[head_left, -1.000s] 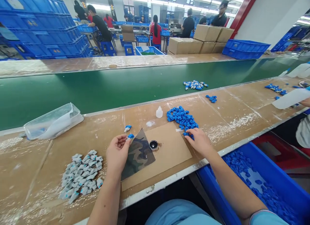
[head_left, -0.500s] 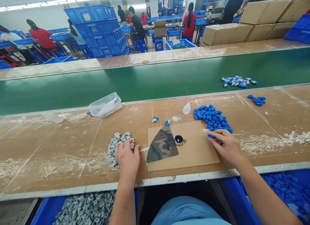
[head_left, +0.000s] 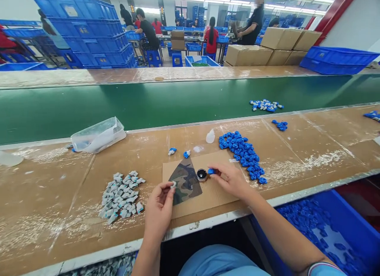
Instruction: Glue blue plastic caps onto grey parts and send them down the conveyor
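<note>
Between the thumb and fingers of my left hand (head_left: 160,206) is a small grey piece (head_left: 173,184), held over a camouflage-patterned sheet (head_left: 187,181). My right hand (head_left: 230,180) pinches a small blue piece (head_left: 211,171) just right of a round cup with a dark inside (head_left: 202,174). Sheet and cup rest on a flat piece of cardboard (head_left: 190,211). Left of my left hand lies a pile of grey pieces (head_left: 122,197). A heap of blue pieces (head_left: 242,153) lies beyond my right hand. Two joined blue-and-white pieces (head_left: 186,154) sit behind the sheet.
A clear plastic box (head_left: 99,136) lies at the back left, beside the green conveyor belt (head_left: 166,103). Blue-and-white pieces (head_left: 265,105) are on the belt. A small translucent bottle (head_left: 210,136) stands behind the cardboard. Below the table's right edge is a blue bin (head_left: 353,224).
My left hand has come away from the grey pile with one piece. My right hand has moved left from the blue heap to beside the cup, carrying a blue piece. The view has turned right.
</note>
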A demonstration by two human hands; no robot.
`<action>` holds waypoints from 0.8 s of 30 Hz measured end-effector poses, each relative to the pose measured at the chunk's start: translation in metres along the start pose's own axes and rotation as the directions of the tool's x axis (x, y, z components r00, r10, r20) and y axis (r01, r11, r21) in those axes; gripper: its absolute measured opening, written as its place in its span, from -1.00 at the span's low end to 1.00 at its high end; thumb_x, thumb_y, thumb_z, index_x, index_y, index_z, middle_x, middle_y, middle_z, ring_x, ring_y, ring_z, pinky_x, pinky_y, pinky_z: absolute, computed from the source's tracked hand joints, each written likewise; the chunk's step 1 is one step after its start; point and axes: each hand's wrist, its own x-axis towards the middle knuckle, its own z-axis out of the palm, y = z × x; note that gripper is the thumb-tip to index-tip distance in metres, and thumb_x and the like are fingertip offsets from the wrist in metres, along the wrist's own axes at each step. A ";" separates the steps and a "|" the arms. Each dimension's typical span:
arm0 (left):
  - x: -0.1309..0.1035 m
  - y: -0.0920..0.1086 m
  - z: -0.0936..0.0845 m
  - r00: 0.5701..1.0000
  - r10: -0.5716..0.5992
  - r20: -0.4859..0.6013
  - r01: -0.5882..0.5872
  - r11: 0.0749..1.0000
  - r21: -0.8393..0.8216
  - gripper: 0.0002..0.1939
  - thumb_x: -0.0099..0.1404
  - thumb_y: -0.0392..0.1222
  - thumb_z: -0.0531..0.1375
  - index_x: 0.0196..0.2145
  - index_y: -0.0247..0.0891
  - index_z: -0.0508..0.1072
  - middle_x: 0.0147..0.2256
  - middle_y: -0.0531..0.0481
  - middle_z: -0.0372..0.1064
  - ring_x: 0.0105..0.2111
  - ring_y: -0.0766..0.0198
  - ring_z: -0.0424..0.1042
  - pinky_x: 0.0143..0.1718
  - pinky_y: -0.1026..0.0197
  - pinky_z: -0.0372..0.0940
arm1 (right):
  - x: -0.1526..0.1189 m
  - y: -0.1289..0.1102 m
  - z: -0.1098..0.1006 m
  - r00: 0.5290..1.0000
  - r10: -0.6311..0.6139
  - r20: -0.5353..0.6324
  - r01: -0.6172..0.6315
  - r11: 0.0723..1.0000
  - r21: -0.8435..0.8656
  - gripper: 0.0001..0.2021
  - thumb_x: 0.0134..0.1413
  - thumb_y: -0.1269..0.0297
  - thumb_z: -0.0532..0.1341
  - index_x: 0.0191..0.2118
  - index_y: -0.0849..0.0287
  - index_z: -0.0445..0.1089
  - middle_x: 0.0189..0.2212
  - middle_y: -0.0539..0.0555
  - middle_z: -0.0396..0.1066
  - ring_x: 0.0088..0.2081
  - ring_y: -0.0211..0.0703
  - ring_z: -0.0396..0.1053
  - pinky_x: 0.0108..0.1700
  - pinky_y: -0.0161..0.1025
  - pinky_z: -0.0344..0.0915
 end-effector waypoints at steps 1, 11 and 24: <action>-0.003 0.002 0.007 0.998 -0.039 0.038 0.041 0.997 -0.064 -0.68 0.05 0.04 0.27 -0.32 -0.24 0.43 -0.38 -0.06 0.46 -0.32 0.19 0.48 -0.22 0.14 0.38 | 0.002 -0.001 0.002 1.000 -0.001 0.008 0.001 1.000 0.009 -0.78 0.21 0.38 0.11 -0.07 0.14 0.41 -0.28 0.09 0.50 -0.30 -0.18 0.46 -0.24 -0.25 0.43; -0.015 0.007 0.036 0.976 -0.143 0.162 0.177 0.959 -0.221 -0.69 -0.02 -0.02 0.34 -0.36 -0.25 0.47 -0.41 -0.02 0.46 -0.36 0.26 0.46 -0.25 0.21 0.37 | 0.007 0.005 0.009 0.993 -0.116 0.018 0.117 0.993 -0.005 -0.74 0.26 0.38 0.10 -0.02 0.08 0.45 -0.21 0.10 0.52 -0.17 -0.16 0.46 -0.12 -0.22 0.42; -0.018 0.003 0.042 0.982 -0.106 0.156 0.141 0.963 -0.231 -0.73 0.01 -0.08 0.33 -0.34 -0.26 0.49 -0.37 -0.05 0.49 -0.33 0.26 0.47 -0.20 0.19 0.37 | -0.002 0.000 0.006 1.000 -0.009 -0.009 0.009 0.996 0.090 -0.76 0.21 0.38 0.14 -0.06 0.10 0.48 -0.24 0.10 0.52 -0.21 -0.17 0.47 -0.14 -0.24 0.41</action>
